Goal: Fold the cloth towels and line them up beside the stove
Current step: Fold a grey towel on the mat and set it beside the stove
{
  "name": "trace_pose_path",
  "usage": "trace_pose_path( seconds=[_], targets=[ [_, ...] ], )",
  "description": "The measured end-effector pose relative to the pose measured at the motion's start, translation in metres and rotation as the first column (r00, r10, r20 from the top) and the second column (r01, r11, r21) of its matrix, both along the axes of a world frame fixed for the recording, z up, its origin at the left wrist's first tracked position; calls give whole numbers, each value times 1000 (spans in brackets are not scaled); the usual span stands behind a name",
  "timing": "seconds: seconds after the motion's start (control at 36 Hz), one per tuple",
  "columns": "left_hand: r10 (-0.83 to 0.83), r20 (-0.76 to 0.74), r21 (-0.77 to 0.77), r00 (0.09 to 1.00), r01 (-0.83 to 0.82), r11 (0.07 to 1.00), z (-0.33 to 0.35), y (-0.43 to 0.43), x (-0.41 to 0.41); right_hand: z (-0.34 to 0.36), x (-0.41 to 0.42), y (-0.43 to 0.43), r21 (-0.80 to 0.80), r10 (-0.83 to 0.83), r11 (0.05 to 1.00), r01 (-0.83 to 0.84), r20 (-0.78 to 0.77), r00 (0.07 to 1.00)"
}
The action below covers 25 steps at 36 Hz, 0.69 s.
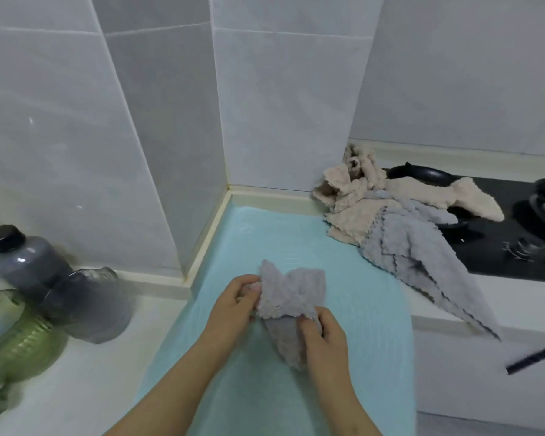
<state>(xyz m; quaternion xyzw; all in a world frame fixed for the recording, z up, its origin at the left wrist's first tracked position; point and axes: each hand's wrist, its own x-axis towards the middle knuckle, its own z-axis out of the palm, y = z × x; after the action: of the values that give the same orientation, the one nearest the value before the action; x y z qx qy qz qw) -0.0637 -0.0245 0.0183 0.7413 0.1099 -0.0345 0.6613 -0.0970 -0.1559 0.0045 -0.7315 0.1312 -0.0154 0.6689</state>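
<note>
Two pinching grips, left hand (236,298) and right hand (324,339), on bunched grey towel (291,291), long axis near-to-far

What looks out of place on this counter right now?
The unfolded towel pile sprawls onto the black stove: a beige towel lies over a burner, and a grey towel hangs over the counter edge. Nothing looks spilled or damaged.

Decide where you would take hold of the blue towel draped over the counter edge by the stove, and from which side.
Probably pinch the blue towel at its pointed corner hanging past the counter edge, coming from the front. That end hangs free, while the far end is bunched among the beige towels by the stove.
</note>
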Motion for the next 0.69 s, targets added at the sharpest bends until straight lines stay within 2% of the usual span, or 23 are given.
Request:
trace_pose_path(
  seconds=[0.11,0.22,0.31,0.44,0.61,0.69],
  targets=[
    [-64,36,-13,997,65,998,-24,8,-6,-19,-16,9,-3,-1,1000,1,94,996],
    [-66,134,22,989,64,998,-47,14,-9,-33,-23,15,37,-25,999,18,197,980],
    [-58,236,25,970,54,998,-56,16,-14,-38,-25,16,106,-64,993,47,162,985],
    [-7,359,-39,933,23,999,-55,21,-36,-40,-42,18,-84,-82,991,105,242,967],
    [-65,418,-89,906,112,990,-53,34,-89,-36,-88,37,-95,-31,994,62,298,954],
    [-42,398,-183,916,124,975,-54,46,-114,-41,-108,51,-187,40,982,17,296,954]
  ],
)
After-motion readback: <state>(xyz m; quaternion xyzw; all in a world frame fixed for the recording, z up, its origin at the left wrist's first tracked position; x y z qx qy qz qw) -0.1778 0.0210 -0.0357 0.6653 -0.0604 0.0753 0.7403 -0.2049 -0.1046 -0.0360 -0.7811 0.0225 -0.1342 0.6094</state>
